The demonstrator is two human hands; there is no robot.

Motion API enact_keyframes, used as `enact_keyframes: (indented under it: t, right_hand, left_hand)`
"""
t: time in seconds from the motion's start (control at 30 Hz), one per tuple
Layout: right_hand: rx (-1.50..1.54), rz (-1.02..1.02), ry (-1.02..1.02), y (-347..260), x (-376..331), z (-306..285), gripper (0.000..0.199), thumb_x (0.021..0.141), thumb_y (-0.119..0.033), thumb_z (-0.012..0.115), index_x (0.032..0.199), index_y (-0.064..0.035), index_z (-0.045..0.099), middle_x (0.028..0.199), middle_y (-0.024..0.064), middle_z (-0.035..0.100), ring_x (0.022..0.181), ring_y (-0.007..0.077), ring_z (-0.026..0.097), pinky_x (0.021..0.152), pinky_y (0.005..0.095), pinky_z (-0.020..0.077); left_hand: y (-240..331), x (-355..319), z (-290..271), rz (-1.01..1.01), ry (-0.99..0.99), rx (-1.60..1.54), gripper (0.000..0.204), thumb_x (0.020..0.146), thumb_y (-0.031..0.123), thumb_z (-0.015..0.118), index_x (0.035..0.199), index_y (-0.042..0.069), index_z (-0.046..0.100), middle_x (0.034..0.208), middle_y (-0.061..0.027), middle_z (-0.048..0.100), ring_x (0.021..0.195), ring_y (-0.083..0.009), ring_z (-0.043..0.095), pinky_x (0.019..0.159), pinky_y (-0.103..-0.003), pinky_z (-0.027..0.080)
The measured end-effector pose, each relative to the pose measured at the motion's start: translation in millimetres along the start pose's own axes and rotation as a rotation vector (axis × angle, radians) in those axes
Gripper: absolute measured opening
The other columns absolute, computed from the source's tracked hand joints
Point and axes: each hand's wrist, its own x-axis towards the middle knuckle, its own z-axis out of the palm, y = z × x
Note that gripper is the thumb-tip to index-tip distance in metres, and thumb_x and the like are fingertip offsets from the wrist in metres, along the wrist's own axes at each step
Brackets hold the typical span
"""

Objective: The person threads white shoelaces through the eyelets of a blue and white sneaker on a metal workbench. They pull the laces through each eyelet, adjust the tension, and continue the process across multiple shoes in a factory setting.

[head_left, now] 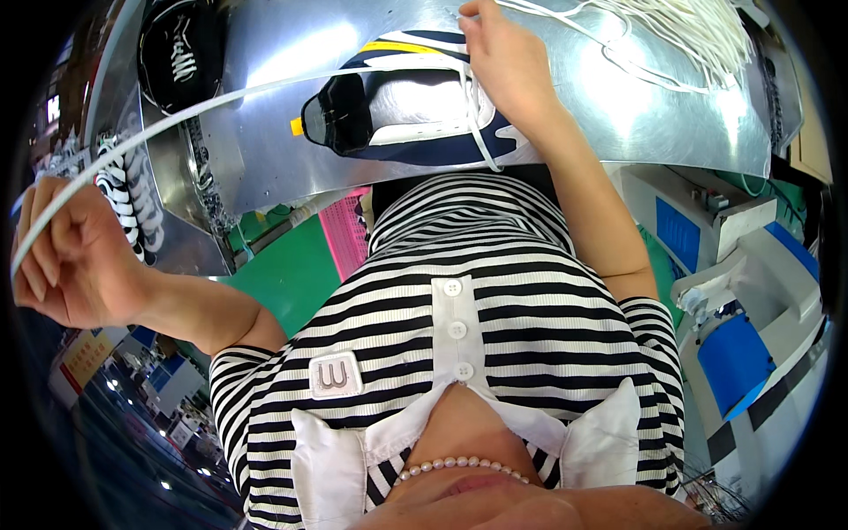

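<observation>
A low-cut navy and white shoe with a yellow stripe and a yellow heel tab lies on the metal table, its toe pointing right. From its eyelet area a long white shoelace stretches out to the far left. My left hand is raised beyond the table's left side, fingers curled round that lace. Over the shoe's front part is my right hand, with thumb and fingers pinched together at its far side; what they grip is hidden. A loose lace end hangs across the shoe's near side.
A thick bundle of white laces lies at the table's far right. Another black shoe sits at the far left. Black-and-white laces hang near my left hand. A pink basket and grey-blue machines stand below the table.
</observation>
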Motion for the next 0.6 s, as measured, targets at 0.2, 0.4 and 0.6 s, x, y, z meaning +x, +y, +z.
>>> enact_keyframes:
  t: [0.2,0.4,0.6]
  right_hand:
    - [0.08,-0.022,0.06,4,2,1,0.021,0.098,-0.018,0.051,0.11,-0.0024,0.058,0.086,0.0229,0.067,0.083,0.0413,0.066,0.076,0.0483,0.0505]
    - [0.739,0.141,0.0,-10,-1,-28,0.019,0.097,-0.011,0.06,0.11,0.0013,0.06,0.078,0.0014,0.061,0.067,0.006,0.053,0.061,0.0208,0.0437]
    - [0.671,0.026,0.015,-16,-29,-42,0.021,0.093,-0.006,0.064,0.113,-0.0007,0.06,0.089,0.0035,0.065,0.076,0.0095,0.06,0.07,0.0222,0.0481]
  left_hand:
    - [-111,-56,-73,-0.211,-0.021,1.479,0.009,0.088,0.007,0.069,0.096,0.004,0.068,0.091,-0.0058,0.066,0.088,-0.021,0.059,0.081,-0.032,0.046]
    - [-173,-64,-94,0.186,-0.195,2.106,0.011,0.076,0.01,0.077,0.084,0.007,0.07,0.109,-0.0079,0.064,0.104,-0.0293,0.053,0.09,-0.038,0.041]
    - [-175,-68,-106,0.115,-0.169,1.999,0.011,0.076,0.012,0.077,0.082,0.008,0.068,0.106,-0.0028,0.064,0.1,-0.0234,0.055,0.085,-0.036,0.038]
